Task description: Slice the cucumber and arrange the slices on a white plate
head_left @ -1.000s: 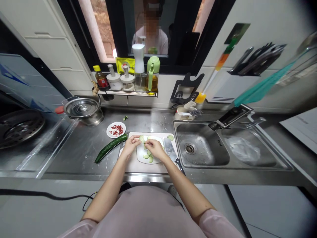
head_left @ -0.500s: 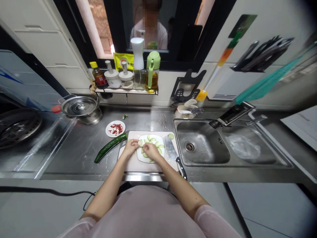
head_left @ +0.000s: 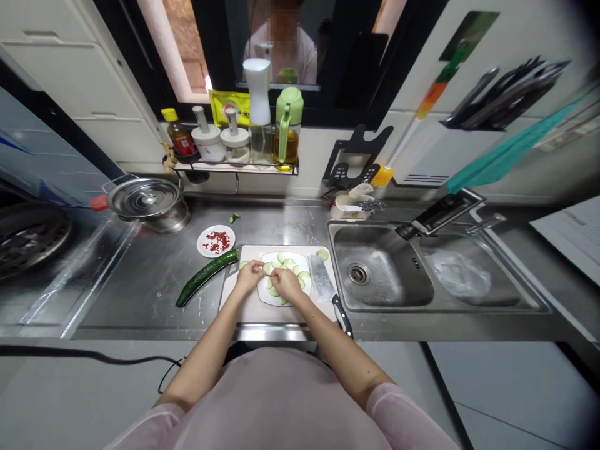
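Over a white square plate (head_left: pixel 263 295), both hands meet with fingertips pinched. My left hand (head_left: pixel 249 275) is closed at the plate's left side, and my right hand (head_left: pixel 287 285) is closed over its middle. A pale green cucumber slice (head_left: pixel 267 268) shows between their fingertips. Several more cut cucumber slices (head_left: pixel 289 262) lie spread on the plate, partly covered by my right hand. The plate rests on a light cutting board (head_left: pixel 250 315). To its right lies a cleaver (head_left: pixel 322 280) with a black handle, and a cucumber round (head_left: pixel 322 255) sits above the blade.
Left of the board lie a long cucumber (head_left: pixel 206 279) and a small plate (head_left: pixel 201 247) of chopped red pieces. A lidded steel pot (head_left: pixel 157 206) stands farther left. The sink (head_left: pixel 384 269) is on the right. Bottles and jars stand on a wall rack (head_left: pixel 234 167).
The camera view has shifted slightly. Both hands stay over the plate with fingertips close together, and the fingers have moved only a little.
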A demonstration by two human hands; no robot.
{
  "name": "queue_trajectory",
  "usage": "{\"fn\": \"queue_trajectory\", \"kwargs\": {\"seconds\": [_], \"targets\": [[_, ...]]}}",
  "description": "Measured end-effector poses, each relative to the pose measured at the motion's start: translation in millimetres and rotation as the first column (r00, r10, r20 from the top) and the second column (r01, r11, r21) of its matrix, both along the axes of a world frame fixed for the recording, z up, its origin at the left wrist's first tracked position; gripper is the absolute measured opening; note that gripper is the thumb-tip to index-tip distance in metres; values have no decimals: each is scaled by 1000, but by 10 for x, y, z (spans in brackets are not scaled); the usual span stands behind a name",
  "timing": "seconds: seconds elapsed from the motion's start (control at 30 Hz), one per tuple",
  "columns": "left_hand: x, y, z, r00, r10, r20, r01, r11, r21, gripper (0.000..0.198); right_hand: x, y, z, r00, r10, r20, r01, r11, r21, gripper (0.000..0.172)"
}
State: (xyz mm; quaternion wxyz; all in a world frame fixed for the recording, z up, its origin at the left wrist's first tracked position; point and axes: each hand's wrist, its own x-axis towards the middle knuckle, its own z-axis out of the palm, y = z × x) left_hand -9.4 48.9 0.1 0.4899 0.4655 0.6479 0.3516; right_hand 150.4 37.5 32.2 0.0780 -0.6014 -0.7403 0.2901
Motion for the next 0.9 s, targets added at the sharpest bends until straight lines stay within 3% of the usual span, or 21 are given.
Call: {"fn": "queue_trajectory", "kwargs": {"seconds": [0.2, 0.43, 0.63, 0.9], "targets": [[6, -7, 44, 961, -73, -267, 84, 996, 31, 30, -8, 3, -1, 999, 4, 32, -4, 1000, 2, 22], [41, -40, 163, 822, -149, -550, 185, 983, 10, 34, -30, -66, 29, 986, 81, 144, -97, 990, 103, 22], [39, -100, 193, 771, -187, -609, 259, 966, 31, 33, -13, -183, 54, 981, 99, 167, -120, 985, 125, 26], [43, -106, 165, 764, -192, -616, 272, 961, 39, 30, -15, -217, 6, 973, 117, 197, -142, 983, 114, 29]]}}
